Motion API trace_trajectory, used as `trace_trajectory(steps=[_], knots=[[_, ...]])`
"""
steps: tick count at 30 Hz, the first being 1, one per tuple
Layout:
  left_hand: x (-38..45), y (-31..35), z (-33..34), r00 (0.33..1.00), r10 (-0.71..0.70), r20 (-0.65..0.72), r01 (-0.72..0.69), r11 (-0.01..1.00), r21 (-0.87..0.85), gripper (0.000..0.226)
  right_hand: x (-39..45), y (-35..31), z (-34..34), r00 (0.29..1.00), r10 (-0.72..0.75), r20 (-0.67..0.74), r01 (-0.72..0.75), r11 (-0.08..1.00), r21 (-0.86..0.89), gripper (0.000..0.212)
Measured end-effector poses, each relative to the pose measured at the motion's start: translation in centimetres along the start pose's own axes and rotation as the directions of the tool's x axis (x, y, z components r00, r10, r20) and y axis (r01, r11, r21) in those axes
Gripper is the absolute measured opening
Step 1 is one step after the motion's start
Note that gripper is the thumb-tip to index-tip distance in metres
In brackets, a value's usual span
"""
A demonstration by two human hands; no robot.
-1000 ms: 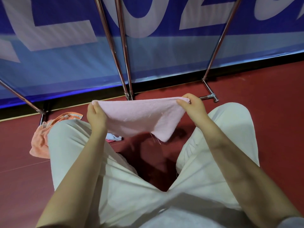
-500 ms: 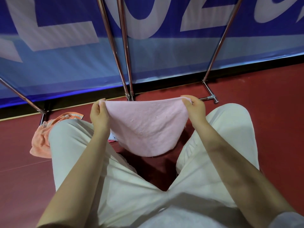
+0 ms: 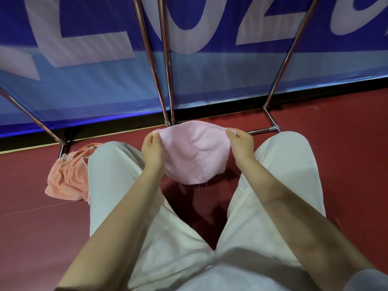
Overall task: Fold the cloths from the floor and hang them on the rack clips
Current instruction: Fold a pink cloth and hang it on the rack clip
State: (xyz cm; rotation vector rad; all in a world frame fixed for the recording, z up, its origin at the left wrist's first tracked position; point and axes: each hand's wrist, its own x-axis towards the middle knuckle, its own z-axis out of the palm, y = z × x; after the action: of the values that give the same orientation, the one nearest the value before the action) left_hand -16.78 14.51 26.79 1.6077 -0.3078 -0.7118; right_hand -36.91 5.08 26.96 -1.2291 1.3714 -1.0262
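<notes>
The fingers (image 3: 151,141) of the left hand (image 3: 152,150) were curled and pinching the left top corner of a pink cloth (image 3: 194,152), held in the air between the person's knees. At the far left, an orange cloth (image 3: 67,175) lay crumpled on the red floor (image 3: 31,227), partly hidden behind the left trouser leg (image 3: 109,175). The pink cloth hung in a slack, rounded pouch, its upper edge bowed up between the hands and its lower edge loose, with a few stray threads. The right hand (image 3: 241,143) pinched the right top corner in the same way. Behind stood the metal legs of the rack (image 3: 165,80) against a blue banner (image 3: 210,80); no clips were in view. The risks, as a judgement: with so little cloth pinched, a corner could slip out and drop to the floor; the sagging middle could crease crookedly, giving an uneven fold; the orange cloth remained to be done.
</notes>
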Motion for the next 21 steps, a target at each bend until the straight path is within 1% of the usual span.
trace_trajectory(steps=[3,6,9,11,13,14,16,17,20,21], knots=[[-1.5,0.5,1.7,0.998,-0.010,0.055,0.010,1.000,-0.007,0.022,-0.8,-0.5,1.2,0.999,-0.023,0.028,0.023,1.000,-0.020,0.015],[-3.1,0.8,3.3,0.994,-0.028,0.102,0.028,1.000,-0.002,0.026,-1.5,-0.7,2.6,0.997,-0.034,0.064,0.037,0.999,-0.038,0.016],[-4.1,1.0,4.3,0.990,-0.021,0.139,0.018,0.999,0.028,0.028,-2.1,-0.6,3.7,0.993,-0.076,0.087,0.081,0.995,-0.053,0.029],[-4.6,1.0,4.9,0.989,-0.018,0.150,0.012,0.999,0.039,0.025,-2.5,-0.6,4.2,0.988,-0.108,0.111,0.118,0.989,-0.090,0.031],[-4.9,1.0,5.4,0.987,-0.003,0.159,-0.002,1.000,0.029,0.025,-2.6,-0.6,4.7,0.988,-0.101,0.121,0.116,0.985,-0.125,0.029],[-5.0,0.9,5.6,0.987,-0.012,0.159,0.010,1.000,0.015,0.025,-2.6,-0.6,4.8,0.989,-0.091,0.115,0.106,0.985,-0.137,0.032],[-5.2,0.8,6.0,0.987,-0.048,0.154,0.050,0.999,-0.011,0.027,-2.7,-0.5,5.0,0.991,-0.096,0.094,0.111,0.979,-0.169,0.044],[-5.3,0.8,6.1,0.986,-0.060,0.154,0.064,0.998,-0.020,0.028,-2.8,-0.5,5.1,0.990,-0.108,0.089,0.123,0.976,-0.180,0.045],[-5.5,0.7,6.4,0.986,-0.066,0.153,0.072,0.997,-0.037,0.031,-3.0,-0.2,5.1,0.983,-0.163,0.080,0.175,0.967,-0.184,0.029],[-5.6,0.8,6.4,0.987,-0.053,0.153,0.060,0.997,-0.039,0.032,-3.1,-0.2,5.1,0.981,-0.184,0.068,0.193,0.964,-0.183,0.026]])
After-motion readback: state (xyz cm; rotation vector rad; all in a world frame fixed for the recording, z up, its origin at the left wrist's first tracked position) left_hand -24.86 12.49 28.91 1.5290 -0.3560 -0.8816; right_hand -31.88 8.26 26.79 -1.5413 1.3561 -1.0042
